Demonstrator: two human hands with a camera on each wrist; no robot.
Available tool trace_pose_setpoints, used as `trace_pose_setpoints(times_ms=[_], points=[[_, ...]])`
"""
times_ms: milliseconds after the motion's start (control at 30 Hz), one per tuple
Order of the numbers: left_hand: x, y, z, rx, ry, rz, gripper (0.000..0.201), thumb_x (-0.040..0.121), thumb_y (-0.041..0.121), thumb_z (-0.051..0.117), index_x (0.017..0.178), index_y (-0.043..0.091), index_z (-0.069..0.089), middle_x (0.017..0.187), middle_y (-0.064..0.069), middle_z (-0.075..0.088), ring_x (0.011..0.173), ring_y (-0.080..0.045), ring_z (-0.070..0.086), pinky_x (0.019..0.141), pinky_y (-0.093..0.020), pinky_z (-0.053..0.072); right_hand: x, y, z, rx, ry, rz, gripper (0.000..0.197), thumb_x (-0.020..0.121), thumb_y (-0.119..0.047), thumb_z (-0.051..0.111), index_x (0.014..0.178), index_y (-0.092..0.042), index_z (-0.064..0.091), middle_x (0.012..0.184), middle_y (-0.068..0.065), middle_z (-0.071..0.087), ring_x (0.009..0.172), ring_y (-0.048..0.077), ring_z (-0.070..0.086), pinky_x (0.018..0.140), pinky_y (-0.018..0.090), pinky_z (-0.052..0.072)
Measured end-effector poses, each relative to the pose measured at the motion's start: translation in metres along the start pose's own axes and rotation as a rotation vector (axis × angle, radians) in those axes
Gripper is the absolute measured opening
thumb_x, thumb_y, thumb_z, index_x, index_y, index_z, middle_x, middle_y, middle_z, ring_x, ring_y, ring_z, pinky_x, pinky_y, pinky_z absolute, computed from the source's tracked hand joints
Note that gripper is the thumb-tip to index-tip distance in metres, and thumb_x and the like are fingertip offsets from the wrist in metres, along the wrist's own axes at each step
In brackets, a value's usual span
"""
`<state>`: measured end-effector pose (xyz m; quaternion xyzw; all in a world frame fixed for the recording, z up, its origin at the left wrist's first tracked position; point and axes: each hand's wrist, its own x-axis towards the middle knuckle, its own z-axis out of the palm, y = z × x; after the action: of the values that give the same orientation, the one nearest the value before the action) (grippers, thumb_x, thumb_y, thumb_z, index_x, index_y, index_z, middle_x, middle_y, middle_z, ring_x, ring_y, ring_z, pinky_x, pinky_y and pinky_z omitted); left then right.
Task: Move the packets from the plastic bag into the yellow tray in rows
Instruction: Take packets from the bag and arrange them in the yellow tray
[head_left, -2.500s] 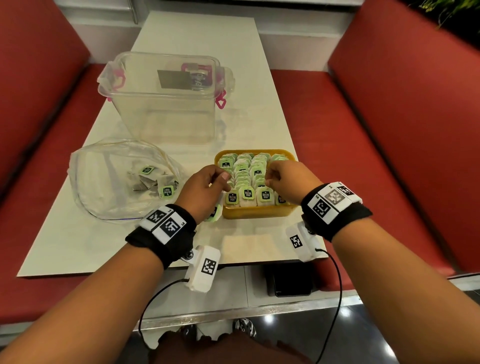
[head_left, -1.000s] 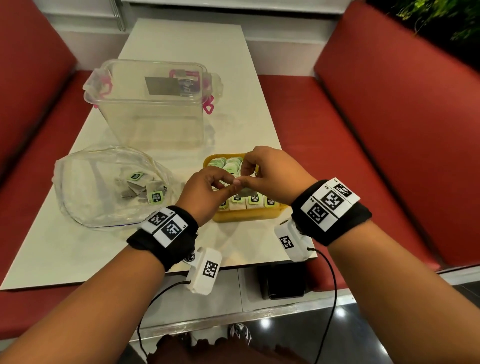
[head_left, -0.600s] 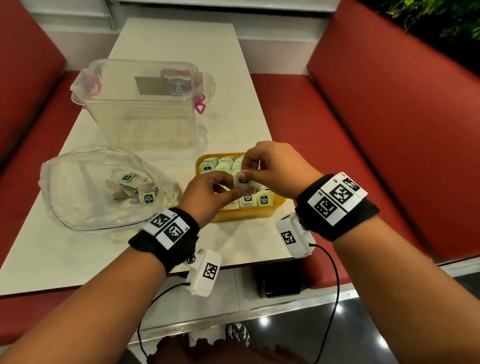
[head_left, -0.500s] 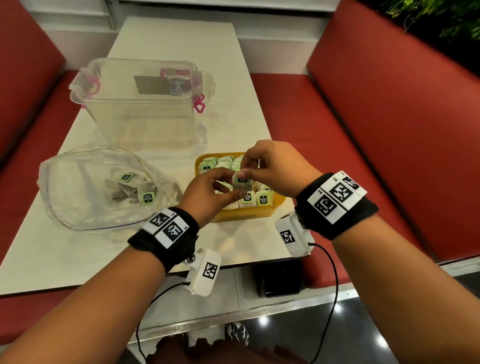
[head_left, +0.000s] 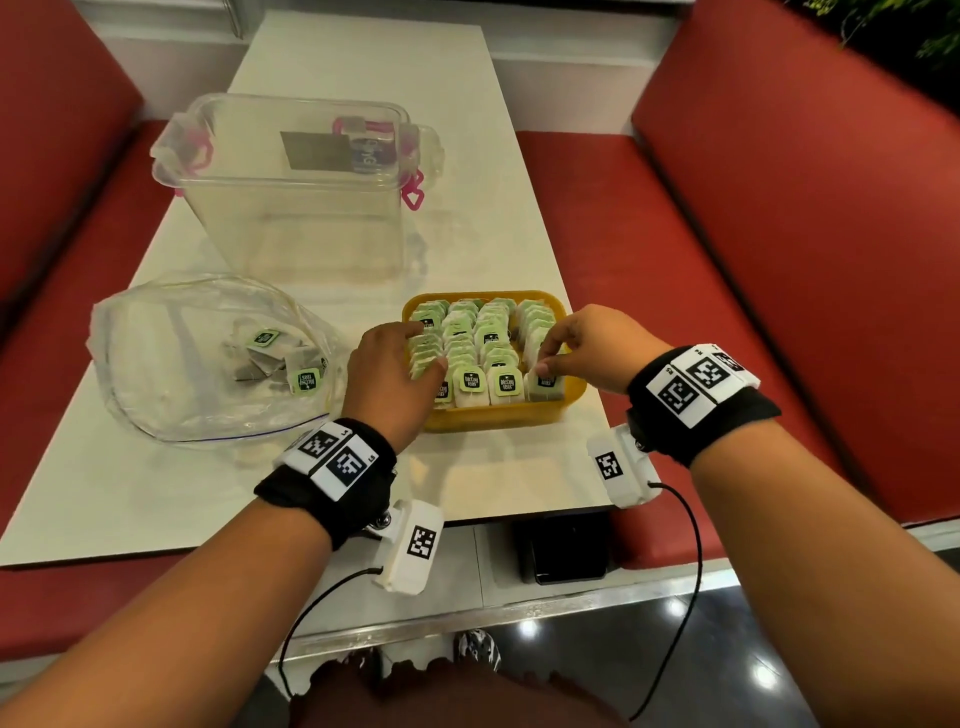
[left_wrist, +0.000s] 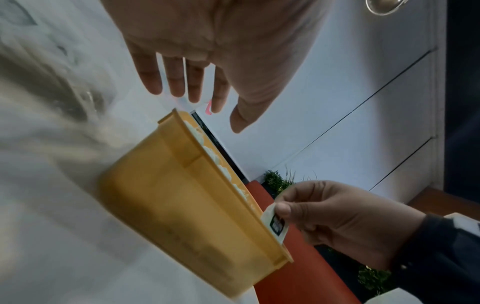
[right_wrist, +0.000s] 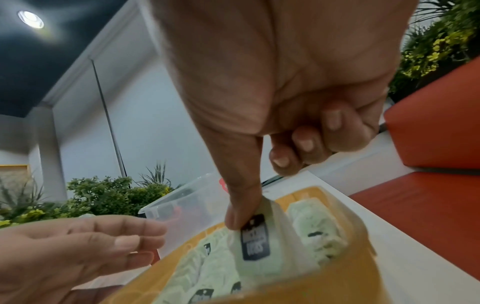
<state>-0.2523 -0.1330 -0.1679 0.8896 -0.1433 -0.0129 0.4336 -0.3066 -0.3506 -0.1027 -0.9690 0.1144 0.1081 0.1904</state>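
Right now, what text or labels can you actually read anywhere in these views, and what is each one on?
"McCoy teas": roughly legible on the green tags of the front-row packets in the yellow tray.
Tag on the packet in the plastic bag: too blurred to read.
Dark tag of the held packet, pinched by the right hand: blurred.
Clear container's label: unreadable.
Wristbands: square codes only.

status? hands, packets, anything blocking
Left hand open, empty, over tray left edge. Right hand pinching packet into front right row. A few packets left in bag. Nothing blocking.
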Motion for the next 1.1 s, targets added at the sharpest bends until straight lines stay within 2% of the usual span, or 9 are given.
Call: trace_pose_setpoints(times_ms=[133, 267, 400, 467, 567, 700, 900, 1000, 1100], points=[[0.002, -0.004, -0.002, -0.044, -0.036, -0.092, 0.053, 0.091, 0.023, 0.062, 0.139, 0.012, 0.042, 0.141, -0.011, 0.043, 0.131, -0.025, 0.04, 0.11, -0.039, 0.032, 0.005, 0.004, 0.009, -0.027, -0.046, 0.05, 0.014, 0.08, -0.038, 0.074, 0.082, -0.025, 0.073, 0.062, -0.01, 0.047, 0.057, 0.005, 0.045, 0.049, 0.024, 0.029], [0.004, -0.011, 0.001, -0.08, -0.088, -0.161, 0.059, 0.093, 0.018, 0.057, 0.146, 0.012, 0.031, 0.146, -0.011, 0.039, 0.132, -0.026, 0.041, 0.109, -0.043, 0.036, 0.011, 0.006, 0.012, -0.08, -0.005, 0.076, 0.014, 0.081, -0.037, 0.073, 0.084, -0.023, 0.073, 0.062, -0.009, 0.051, 0.055, 0.006, 0.047, 0.046, 0.024, 0.029], [0.003, -0.012, 0.003, -0.114, -0.118, -0.177, 0.055, 0.094, 0.015, 0.053, 0.145, 0.012, 0.032, 0.144, -0.011, 0.041, 0.125, -0.024, 0.048, 0.104, -0.039, 0.041, 0.015, 0.009, 0.015, -0.127, 0.032, 0.082, 0.015, 0.079, -0.034, 0.075, 0.088, -0.023, 0.071, 0.065, -0.01, 0.048, 0.056, 0.006, 0.045, 0.046, 0.023, 0.029], [0.001, -0.011, 0.003, -0.131, -0.124, -0.169, 0.053, 0.093, 0.014, 0.054, 0.143, 0.011, 0.035, 0.14, -0.011, 0.044, 0.12, -0.024, 0.051, 0.101, -0.04, 0.044, 0.016, 0.01, 0.017, -0.132, 0.032, 0.093, 0.02, 0.076, -0.035, 0.077, 0.091, -0.024, 0.069, 0.068, -0.011, 0.047, 0.064, 0.011, 0.049, 0.048, 0.023, 0.03], [0.002, -0.008, 0.0, -0.108, -0.116, -0.155, 0.054, 0.091, 0.017, 0.057, 0.141, 0.011, 0.037, 0.139, -0.011, 0.045, 0.124, -0.026, 0.047, 0.103, -0.042, 0.041, 0.018, 0.01, 0.019, -0.142, 0.028, 0.101, 0.026, 0.075, -0.037, 0.078, 0.095, -0.023, 0.067, 0.077, -0.007, 0.052, 0.074, 0.015, 0.052, 0.057, 0.025, 0.034], [0.003, 0.003, -0.008, -0.036, -0.095, -0.085, 0.05, 0.091, 0.02, 0.059, 0.138, 0.012, 0.042, 0.139, -0.011, 0.044, 0.129, -0.025, 0.042, 0.106, -0.038, 0.035, 0.017, 0.007, 0.019, -0.142, 0.048, 0.089, 0.029, 0.075, -0.037, 0.078, 0.097, -0.023, 0.066, 0.089, -0.003, 0.055, 0.077, 0.017, 0.051, 0.064, 0.026, 0.036], [0.005, 0.024, -0.037, 0.035, 0.02, 0.152, 0.029, 0.089, 0.022, 0.062, 0.118, 0.019, 0.061, 0.128, -0.005, 0.052, 0.126, -0.021, 0.043, 0.101, -0.025, 0.028, 0.011, -0.027, 0.009, -0.125, 0.173, -0.061, 0.02, 0.08, -0.036, 0.073, 0.093, -0.022, 0.067, 0.086, -0.005, 0.051, 0.076, 0.017, 0.054, 0.061, 0.025, 0.034], [0.004, 0.025, -0.069, 0.185, 0.116, 0.215, 0.024, 0.089, 0.029, 0.062, 0.113, 0.024, 0.065, 0.135, -0.003, 0.049, 0.131, -0.024, 0.037, 0.102, -0.03, 0.026, 0.013, -0.06, 0.011, -0.129, 0.21, -0.179, 0.023, 0.081, -0.041, 0.07, 0.097, -0.026, 0.065, 0.088, -0.004, 0.047, 0.08, 0.017, 0.05, 0.068, 0.027, 0.033], [0.0, 0.014, -0.108, 0.368, 0.24, 0.224, 0.016, 0.088, 0.031, 0.061, 0.102, 0.027, 0.069, 0.139, 0.0, 0.048, 0.134, -0.027, 0.032, 0.105, -0.044, 0.029, 0.015, -0.101, 0.018, -0.133, 0.193, -0.32, 0.023, 0.083, -0.041, 0.068, 0.101, -0.026, 0.065, 0.088, -0.006, 0.044, 0.084, 0.016, 0.049, 0.068, 0.026, 0.031]])
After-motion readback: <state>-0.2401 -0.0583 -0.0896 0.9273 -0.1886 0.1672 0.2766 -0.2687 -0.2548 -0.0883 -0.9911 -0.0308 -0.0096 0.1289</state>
